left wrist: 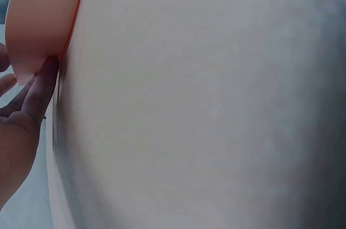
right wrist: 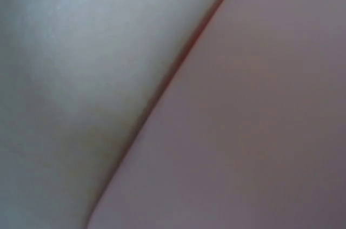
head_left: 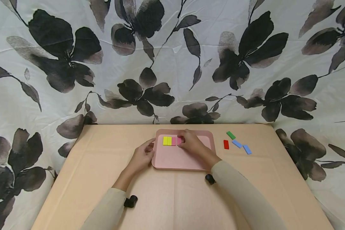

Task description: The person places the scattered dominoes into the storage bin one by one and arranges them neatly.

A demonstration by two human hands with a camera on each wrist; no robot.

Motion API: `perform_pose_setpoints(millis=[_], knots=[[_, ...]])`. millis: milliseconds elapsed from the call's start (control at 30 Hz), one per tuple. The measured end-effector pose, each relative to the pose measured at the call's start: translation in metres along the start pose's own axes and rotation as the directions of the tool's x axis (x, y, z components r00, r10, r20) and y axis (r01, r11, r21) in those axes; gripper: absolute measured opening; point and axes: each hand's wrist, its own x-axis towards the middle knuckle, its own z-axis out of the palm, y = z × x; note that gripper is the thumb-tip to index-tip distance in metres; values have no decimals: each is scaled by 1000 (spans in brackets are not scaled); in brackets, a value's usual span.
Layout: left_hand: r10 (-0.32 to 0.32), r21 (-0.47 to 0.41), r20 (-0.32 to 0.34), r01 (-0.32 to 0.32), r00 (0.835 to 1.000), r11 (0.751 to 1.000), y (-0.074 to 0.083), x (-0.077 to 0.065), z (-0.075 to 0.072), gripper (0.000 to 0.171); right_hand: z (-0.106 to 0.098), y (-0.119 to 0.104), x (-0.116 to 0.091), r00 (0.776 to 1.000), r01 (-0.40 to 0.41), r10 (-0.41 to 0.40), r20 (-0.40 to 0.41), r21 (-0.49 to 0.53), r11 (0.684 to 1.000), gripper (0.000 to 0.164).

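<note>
In the head view, a pink tray [head_left: 184, 161] lies on the table. Two yellow tiles [head_left: 167, 141] stand side by side in its upper left part, with a pink tile [head_left: 173, 141] against their right side. My right hand [head_left: 193, 143] reaches over the tray and pinches a second pink tile [head_left: 179, 141], partly hidden by the fingertips, just right of the first. At the tray's left edge, my left hand [head_left: 143, 156] holds the rim; the left wrist view shows its fingers [left wrist: 40, 91] against the tray's end [left wrist: 43, 28]. No fingers appear in the right wrist view.
Right of the tray lie a green tile [head_left: 231, 135], a red tile [head_left: 226, 144] and two blue tiles, one nearer the tray [head_left: 237, 143] and one farther right [head_left: 247, 149]. The tan table [head_left: 103, 153] ends at a floral cloth [head_left: 166, 64] behind it.
</note>
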Motion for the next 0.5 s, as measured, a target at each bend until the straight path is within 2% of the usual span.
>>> perform_pose_setpoints(millis=[233, 500], knots=[[1, -8, -5, -1, 1000, 1000, 1, 1, -1, 56, 1, -1, 2, 1000, -3, 3, -5, -3, 1000, 45], [12, -2, -5, -12, 1000, 1000, 0, 0, 0, 56, 3, 1, 3, 1000, 16, -17, -11, -6, 1000, 42]])
